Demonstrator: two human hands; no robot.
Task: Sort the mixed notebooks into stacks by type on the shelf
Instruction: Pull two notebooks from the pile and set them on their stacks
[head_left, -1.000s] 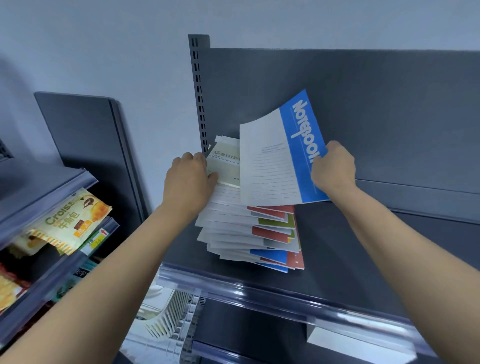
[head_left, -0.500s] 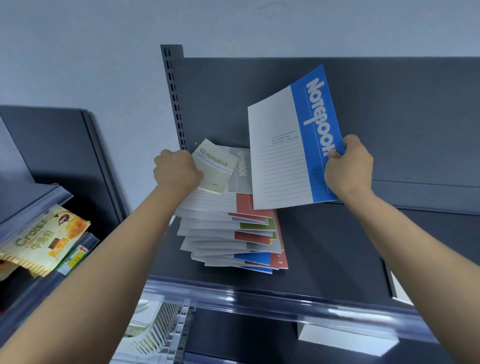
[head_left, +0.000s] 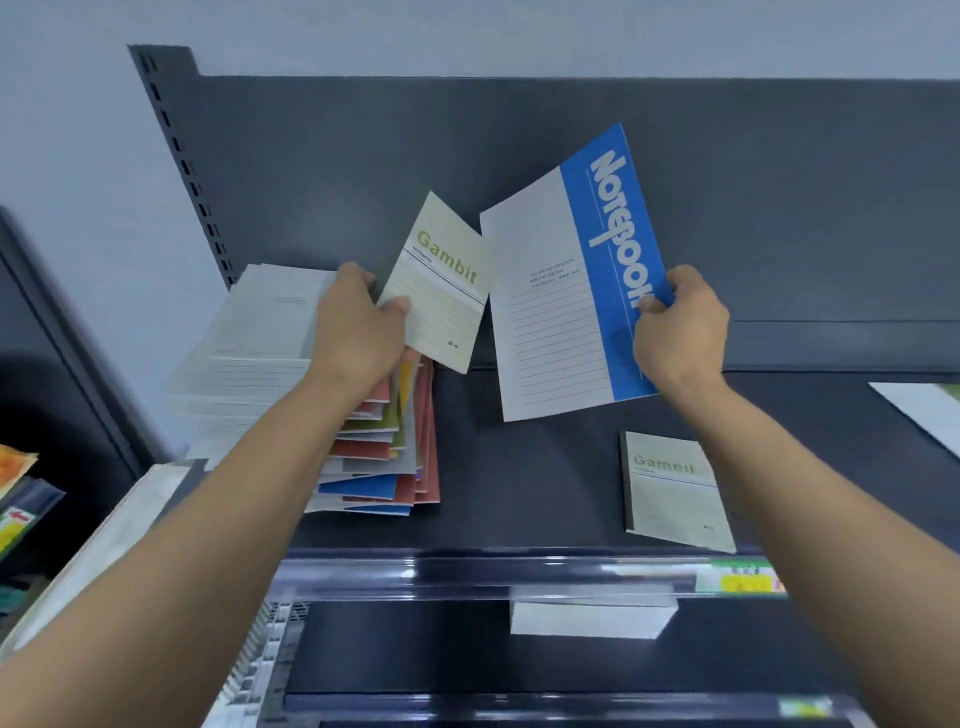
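Entry one: small cream paper notebook printed "Gambit" in green, lifted clear of the dark grey metal shelf and tilted. Its lower left corner is pinched in the grip of the left hand, thumb on the cover. Entry two: large white notebook with a blue band lettered "Notebook", held nearly upright just right of the first. The right hand has a narrow grip on the blue edge, thumb in front. Whether the two covers touch cannot be told. Entry three: mixed stack of thin notebooks, fanned, showing red, green, orange and blue bands. It lies at the left end of the shelf beneath the left wrist, close to the slotted grey upright. Entry four: second cream notebook, same "Gambit" print, flat near the shelf's front edge below the right hand, well apart from the stack. Entry five: pale sheet corner at the far right of the shelf. Fittings: clear plastic rail along the front, carrying a yellow and green label; a white block just beneath it.
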